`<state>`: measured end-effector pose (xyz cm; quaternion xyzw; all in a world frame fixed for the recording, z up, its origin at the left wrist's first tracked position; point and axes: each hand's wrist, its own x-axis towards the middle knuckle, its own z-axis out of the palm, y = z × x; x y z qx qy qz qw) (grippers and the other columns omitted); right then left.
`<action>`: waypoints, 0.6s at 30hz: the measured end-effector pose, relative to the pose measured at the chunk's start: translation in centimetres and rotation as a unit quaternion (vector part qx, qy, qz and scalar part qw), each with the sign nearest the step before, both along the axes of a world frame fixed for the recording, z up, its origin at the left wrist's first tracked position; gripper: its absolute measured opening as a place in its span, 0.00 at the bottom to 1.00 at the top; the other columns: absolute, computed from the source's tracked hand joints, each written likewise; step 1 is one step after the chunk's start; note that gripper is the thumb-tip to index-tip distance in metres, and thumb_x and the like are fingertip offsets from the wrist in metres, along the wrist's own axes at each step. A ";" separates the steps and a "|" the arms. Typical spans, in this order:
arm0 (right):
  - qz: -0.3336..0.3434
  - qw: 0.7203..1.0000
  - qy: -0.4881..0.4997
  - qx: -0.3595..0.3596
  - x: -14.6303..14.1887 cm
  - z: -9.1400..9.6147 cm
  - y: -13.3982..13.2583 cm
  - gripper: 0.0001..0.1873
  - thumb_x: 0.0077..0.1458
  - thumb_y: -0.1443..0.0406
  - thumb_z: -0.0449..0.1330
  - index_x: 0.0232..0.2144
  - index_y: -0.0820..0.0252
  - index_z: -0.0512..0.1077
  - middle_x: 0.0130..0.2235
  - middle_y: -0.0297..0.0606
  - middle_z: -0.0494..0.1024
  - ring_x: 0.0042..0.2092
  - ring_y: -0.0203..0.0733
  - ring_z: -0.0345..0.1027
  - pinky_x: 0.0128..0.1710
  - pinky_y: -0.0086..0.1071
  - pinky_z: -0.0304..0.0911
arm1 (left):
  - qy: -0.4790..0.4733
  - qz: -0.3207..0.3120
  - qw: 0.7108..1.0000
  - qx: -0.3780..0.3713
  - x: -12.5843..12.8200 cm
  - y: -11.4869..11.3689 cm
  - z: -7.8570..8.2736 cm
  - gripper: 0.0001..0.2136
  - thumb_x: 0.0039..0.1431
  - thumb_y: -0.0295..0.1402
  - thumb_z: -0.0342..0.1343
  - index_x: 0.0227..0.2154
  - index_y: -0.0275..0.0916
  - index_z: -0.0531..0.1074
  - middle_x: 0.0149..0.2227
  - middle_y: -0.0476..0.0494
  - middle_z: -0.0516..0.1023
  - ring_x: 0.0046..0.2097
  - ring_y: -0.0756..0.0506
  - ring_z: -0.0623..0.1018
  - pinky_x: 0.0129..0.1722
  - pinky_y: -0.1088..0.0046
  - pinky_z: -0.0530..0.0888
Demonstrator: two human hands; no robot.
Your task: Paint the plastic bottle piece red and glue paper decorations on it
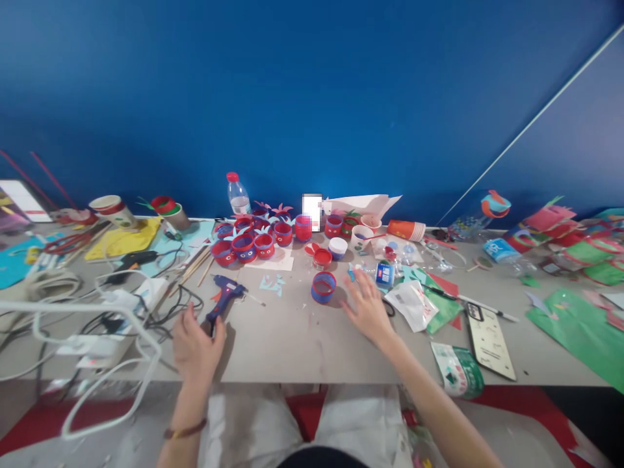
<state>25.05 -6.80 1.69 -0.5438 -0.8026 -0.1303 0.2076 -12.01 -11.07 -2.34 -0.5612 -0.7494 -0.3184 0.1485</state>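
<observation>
Blue wall fills the upper half of the head view, above a pale table that runs across the frame.

Left of centre, low in the frame, the left hand is at the handle end of a blue glue gun, which lies on the table with its nozzle toward the centre; I cannot tell whether the fingers are closed on it. A band circles that wrist. Right of centre, the right hand is palm down with fingers loosely spread, its fingertips by a small blue scrap; no firm grip shows.

Between the hands, nearer the right one, a blue-and-red cup stands upright in the middle of the frame. Just above it are a red cup and a white tub. Pale blue cutouts lie between the gun and the cup.

Above the gun, a cluster of face cups stands in front of a red-capped bottle. Cables and a power strip crowd the lower left. At the lower right lie a phone, a pouch, a white packet and a green sheet.
</observation>
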 end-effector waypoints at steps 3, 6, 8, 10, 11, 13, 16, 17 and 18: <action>-0.107 0.994 0.021 0.016 3.7 1.2 1.3 0.30 0.60 0.62 0.53 0.63 0.59 0.59 0.64 0.49 0.62 0.66 0.58 0.51 0.64 0.55 0.48 | -0.011 -0.004 1.000 0.019 0.1 -0.1 -0.1 0.35 0.59 0.43 0.50 0.63 0.23 0.54 0.57 0.20 0.64 0.60 0.28 0.66 0.57 0.49 0.66; -0.143 0.989 0.009 -0.042 7.2 1.4 3.1 0.31 0.57 0.62 0.55 0.62 0.66 0.61 0.61 0.54 0.67 0.64 0.60 0.56 0.64 0.58 0.44 | -0.019 -0.016 0.999 0.020 0.1 0.0 -0.1 0.35 0.60 0.43 0.50 0.63 0.24 0.54 0.57 0.20 0.64 0.61 0.27 0.65 0.58 0.49 0.66; -0.134 0.986 0.013 -0.094 8.8 1.7 4.1 0.27 0.55 0.61 0.56 0.57 0.61 0.66 0.56 0.48 0.74 0.59 0.58 0.64 0.64 0.59 0.44 | -0.030 -0.019 0.999 0.012 0.1 0.1 0.1 0.34 0.60 0.43 0.50 0.63 0.25 0.53 0.57 0.21 0.63 0.60 0.28 0.66 0.57 0.49 0.67; -0.135 0.982 0.042 -0.123 10.0 2.3 4.7 0.23 0.54 0.60 0.58 0.52 0.58 0.71 0.52 0.47 0.77 0.54 0.57 0.68 0.60 0.55 0.52 | -0.039 -0.018 0.999 0.005 0.2 0.1 0.3 0.34 0.60 0.44 0.50 0.64 0.25 0.53 0.57 0.21 0.64 0.59 0.28 0.67 0.56 0.50 0.68; -0.135 0.981 0.067 -0.123 10.5 2.8 4.8 0.22 0.53 0.59 0.58 0.50 0.58 0.72 0.51 0.47 0.78 0.53 0.56 0.69 0.57 0.51 0.57 | -0.041 -0.018 0.999 0.002 0.2 0.1 0.4 0.34 0.60 0.44 0.50 0.64 0.25 0.53 0.57 0.21 0.64 0.59 0.29 0.67 0.56 0.51 0.68; -0.165 0.974 0.132 -0.087 11.5 3.7 4.9 0.22 0.54 0.56 0.58 0.49 0.58 0.73 0.50 0.48 0.77 0.51 0.56 0.70 0.53 0.48 0.62 | -0.042 -0.019 0.999 0.002 0.3 0.1 0.4 0.34 0.60 0.44 0.50 0.64 0.25 0.53 0.56 0.22 0.64 0.59 0.29 0.67 0.55 0.51 0.69; -0.202 0.955 0.211 -0.042 13.5 4.5 4.7 0.28 0.53 0.50 0.57 0.50 0.61 0.72 0.50 0.50 0.77 0.50 0.57 0.70 0.50 0.49 0.64 | -0.044 -0.021 0.999 0.006 0.2 0.1 0.4 0.34 0.60 0.44 0.50 0.63 0.26 0.53 0.56 0.22 0.64 0.59 0.29 0.67 0.56 0.52 0.68; -0.201 0.951 0.230 -0.040 14.2 4.5 4.6 0.31 0.52 0.48 0.58 0.50 0.63 0.73 0.50 0.51 0.77 0.50 0.58 0.70 0.51 0.50 0.64 | -0.047 -0.020 0.999 0.006 0.2 0.1 0.3 0.34 0.60 0.44 0.50 0.63 0.26 0.53 0.56 0.23 0.64 0.59 0.29 0.67 0.55 0.52 0.69; -0.200 0.947 0.246 -0.041 14.9 4.3 4.6 0.33 0.51 0.46 0.58 0.50 0.63 0.73 0.50 0.52 0.78 0.49 0.58 0.71 0.50 0.50 0.64 | -0.050 -0.019 0.999 0.004 0.2 0.1 0.3 0.34 0.60 0.44 0.50 0.63 0.26 0.53 0.56 0.23 0.64 0.58 0.30 0.68 0.55 0.52 0.69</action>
